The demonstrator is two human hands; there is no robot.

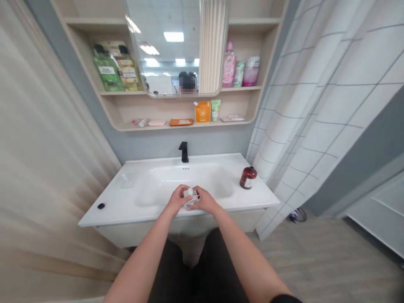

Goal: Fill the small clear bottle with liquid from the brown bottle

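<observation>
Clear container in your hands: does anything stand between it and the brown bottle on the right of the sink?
Nothing visible does: from the clear container between the left hand and right hand, only the white sink lies before the brown bottle.

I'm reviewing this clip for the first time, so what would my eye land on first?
The left hand and right hand meet at the centre, holding a small clear container above the white washbasin. A brown bottle stands on the basin's right side. Above, a pink bottle stands on the shelf right of the mirror.
</observation>
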